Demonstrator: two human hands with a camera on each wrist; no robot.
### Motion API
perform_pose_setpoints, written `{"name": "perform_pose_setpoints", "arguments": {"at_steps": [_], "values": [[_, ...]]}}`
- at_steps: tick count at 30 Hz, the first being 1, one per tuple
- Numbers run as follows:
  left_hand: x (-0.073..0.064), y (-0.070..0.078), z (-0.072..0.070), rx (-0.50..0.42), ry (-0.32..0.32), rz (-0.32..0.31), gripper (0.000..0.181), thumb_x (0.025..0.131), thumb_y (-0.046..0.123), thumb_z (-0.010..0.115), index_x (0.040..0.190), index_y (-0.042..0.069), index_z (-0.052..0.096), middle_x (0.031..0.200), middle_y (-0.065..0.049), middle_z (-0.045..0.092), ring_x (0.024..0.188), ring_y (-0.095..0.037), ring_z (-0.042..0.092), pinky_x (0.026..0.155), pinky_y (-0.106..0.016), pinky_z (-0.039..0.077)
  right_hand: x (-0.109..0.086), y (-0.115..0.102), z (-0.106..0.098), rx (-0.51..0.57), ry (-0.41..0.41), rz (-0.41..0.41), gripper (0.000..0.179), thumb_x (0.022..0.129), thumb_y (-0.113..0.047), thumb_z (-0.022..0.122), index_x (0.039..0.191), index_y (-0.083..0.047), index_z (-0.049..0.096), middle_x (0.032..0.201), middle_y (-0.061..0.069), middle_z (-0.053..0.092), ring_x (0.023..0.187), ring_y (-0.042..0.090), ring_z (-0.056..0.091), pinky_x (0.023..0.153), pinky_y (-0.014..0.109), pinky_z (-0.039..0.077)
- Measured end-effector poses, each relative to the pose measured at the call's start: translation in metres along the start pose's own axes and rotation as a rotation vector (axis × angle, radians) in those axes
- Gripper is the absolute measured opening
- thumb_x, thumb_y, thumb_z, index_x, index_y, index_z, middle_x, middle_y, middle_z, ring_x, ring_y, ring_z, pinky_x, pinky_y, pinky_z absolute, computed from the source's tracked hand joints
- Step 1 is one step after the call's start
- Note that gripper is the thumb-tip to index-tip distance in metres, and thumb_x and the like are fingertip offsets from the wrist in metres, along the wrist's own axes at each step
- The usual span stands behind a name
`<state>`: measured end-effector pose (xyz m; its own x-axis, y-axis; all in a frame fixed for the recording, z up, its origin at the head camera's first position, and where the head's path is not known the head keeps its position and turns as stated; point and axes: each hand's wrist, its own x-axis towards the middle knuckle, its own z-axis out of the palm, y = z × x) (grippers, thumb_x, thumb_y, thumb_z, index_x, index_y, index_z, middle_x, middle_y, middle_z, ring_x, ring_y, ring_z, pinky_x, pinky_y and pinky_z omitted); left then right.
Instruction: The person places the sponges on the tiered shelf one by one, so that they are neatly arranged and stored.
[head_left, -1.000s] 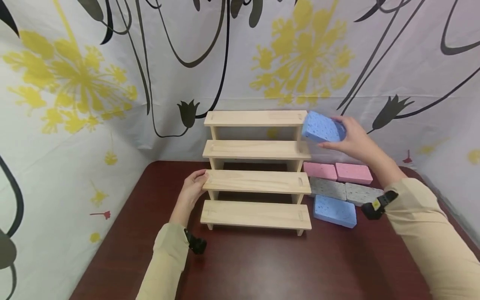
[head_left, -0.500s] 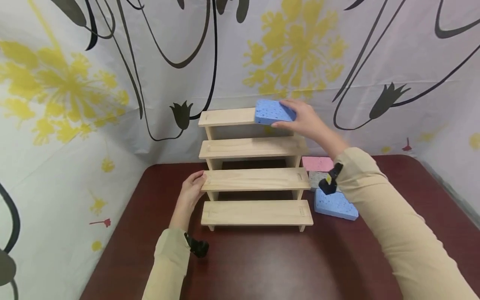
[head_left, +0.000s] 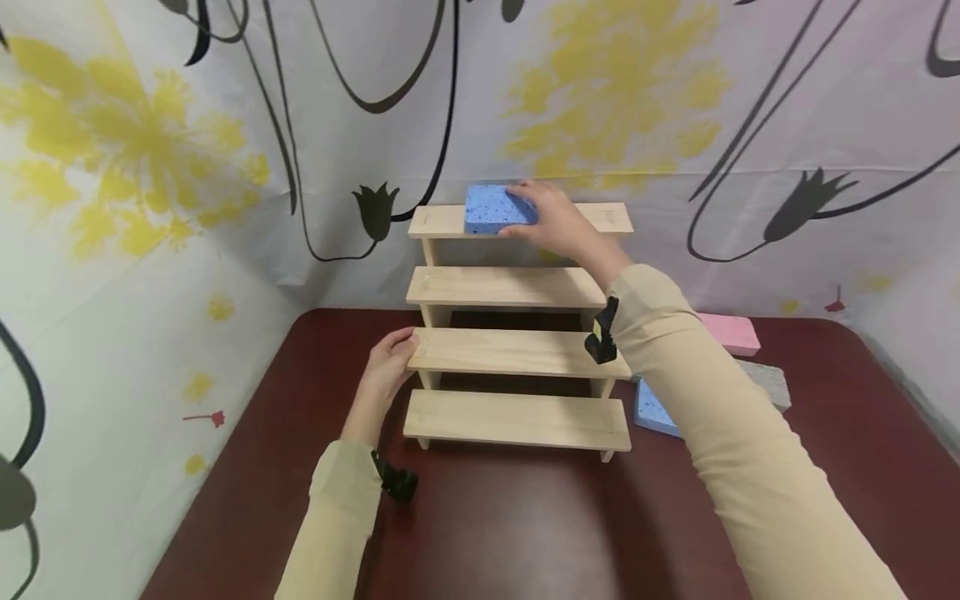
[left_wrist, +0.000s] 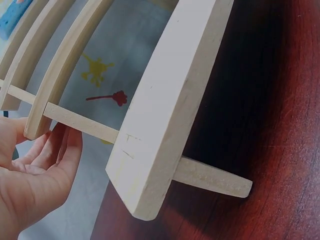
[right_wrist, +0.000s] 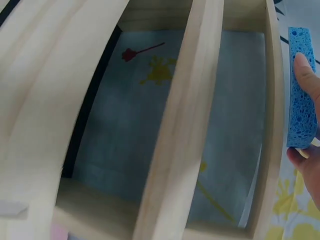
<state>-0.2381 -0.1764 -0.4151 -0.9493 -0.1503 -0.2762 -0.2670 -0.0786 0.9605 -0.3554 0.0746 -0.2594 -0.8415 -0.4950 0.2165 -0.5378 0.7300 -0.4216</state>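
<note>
A light wooden stepped rack (head_left: 510,352) with several plank shelves stands on the table. My left hand (head_left: 384,367) grips the left end of its second plank from the bottom; in the left wrist view its fingers (left_wrist: 67,155) bend beneath the plank. At the top, my right hand (head_left: 558,221) holds a blue speckled sponge (head_left: 487,208) between thumb and fingers. The sponge is at the top plank, left of the middle; whether it touches the wood is hard to tell. In the right wrist view the sponge (right_wrist: 301,112) appears beyond the top plank's edge.
Right of the rack, a second blue sponge (head_left: 654,410), a grey one (head_left: 768,382) and a pink one (head_left: 731,333) lie on the dark red table (head_left: 495,525), partly hidden by the right sleeve. A patterned cloth (head_left: 315,167) hangs close behind the rack.
My right hand has carried the blue sponge leftward from beyond the rack's right end to the left part of the top plank. The left hand keeps its hold on the plank.
</note>
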Motion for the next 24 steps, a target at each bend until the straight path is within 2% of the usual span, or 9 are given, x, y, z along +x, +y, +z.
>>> {"name": "perform_pose_setpoints", "arguments": {"at_steps": [6,10,13,17,24], "values": [[0.005,0.001,0.003,0.005,0.006,0.015,0.041,0.095,0.018,0.047,0.134,0.006,0.043,0.13,-0.017,0.05,0.102,-0.018,0.055,0.097,-0.036,0.045,0.014,-0.006,0.005,-0.019,-0.008,0.001,0.071,0.085,-0.035,0.064,0.141,-0.006,0.032,0.148,0.019,0.027,0.137,0.037,0.021,0.115,0.047,0.016],[0.006,-0.002,-0.001,-0.009,0.029,0.022,0.039,0.095,0.017,0.048,0.133,0.006,0.044,0.128,-0.016,0.051,0.099,-0.016,0.055,0.095,-0.035,0.046,0.023,-0.011,0.013,-0.018,-0.005,-0.036,0.071,0.084,-0.034,0.065,0.14,-0.003,0.035,0.145,0.021,0.031,0.134,0.038,0.025,0.114,0.047,0.019],[0.006,-0.003,0.002,-0.014,0.028,0.019,0.038,0.095,0.018,0.048,0.132,0.007,0.045,0.127,-0.015,0.052,0.098,-0.016,0.055,0.095,-0.035,0.046,0.027,-0.011,0.014,-0.012,0.02,-0.053,0.07,0.082,-0.032,0.068,0.138,-0.001,0.037,0.141,0.021,0.037,0.131,0.037,0.031,0.112,0.044,0.023],[0.005,-0.002,0.002,-0.004,0.023,0.019,0.038,0.095,0.017,0.048,0.132,0.008,0.045,0.128,-0.015,0.052,0.101,-0.017,0.055,0.096,-0.036,0.046,0.032,-0.011,0.016,0.004,0.032,-0.048,0.07,0.081,-0.032,0.07,0.137,-0.002,0.04,0.141,0.02,0.038,0.131,0.036,0.032,0.113,0.042,0.022],[0.005,-0.001,-0.002,0.01,0.02,0.016,0.039,0.095,0.018,0.049,0.132,0.007,0.044,0.13,-0.016,0.05,0.106,-0.02,0.054,0.098,-0.039,0.044,0.04,-0.015,0.022,-0.024,-0.041,-0.057,0.067,0.083,-0.032,0.066,0.137,-0.002,0.04,0.141,0.021,0.039,0.131,0.037,0.032,0.113,0.043,0.022]]}}
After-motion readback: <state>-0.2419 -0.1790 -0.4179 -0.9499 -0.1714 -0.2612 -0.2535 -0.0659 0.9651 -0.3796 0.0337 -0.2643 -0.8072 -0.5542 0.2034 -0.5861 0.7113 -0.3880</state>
